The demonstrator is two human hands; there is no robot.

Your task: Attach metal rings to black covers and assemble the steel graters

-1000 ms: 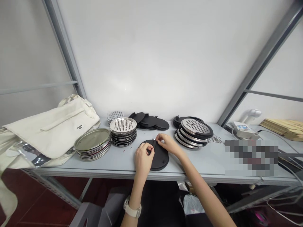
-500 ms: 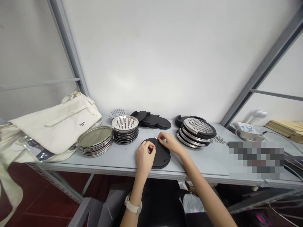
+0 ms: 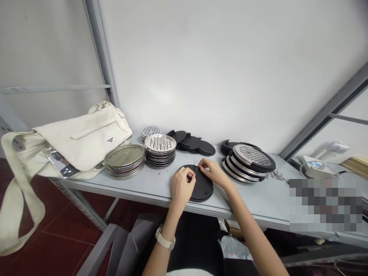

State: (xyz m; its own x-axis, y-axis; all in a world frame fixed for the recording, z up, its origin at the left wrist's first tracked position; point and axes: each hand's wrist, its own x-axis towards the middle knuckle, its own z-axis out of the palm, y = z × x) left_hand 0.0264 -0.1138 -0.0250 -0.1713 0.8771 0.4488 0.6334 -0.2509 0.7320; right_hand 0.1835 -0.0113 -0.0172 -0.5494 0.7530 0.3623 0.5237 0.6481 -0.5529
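Note:
A round black disc [image 3: 201, 190] lies flat near the front edge of the grey shelf, with a small dark knob by its near right rim. My left hand [image 3: 183, 186] rests over the disc's left side, thumb and fingertips pinched together; what they hold, if anything, is too small to tell. At the far edge, my right hand [image 3: 212, 171] has its fingers closed beside a small shiny metal piece [image 3: 196, 165]. The fingers hide whether it grips that piece. A narrow strip runs across the disc between the two hands.
On the left stand a cream bag [image 3: 86, 138], a stack of greenish metal discs [image 3: 124, 157] and a stack of slotted metal discs [image 3: 160, 144]. Behind are black discs [image 3: 191, 142]. To the right are slotted discs in black holders [image 3: 247, 155], a chain [image 3: 276, 176] and a white device [image 3: 316, 165].
The camera view has shifted, so the shelf and its stacks sit farther right in the picture. Both hands stay at the same places on the black disc, with their fingers still closed.

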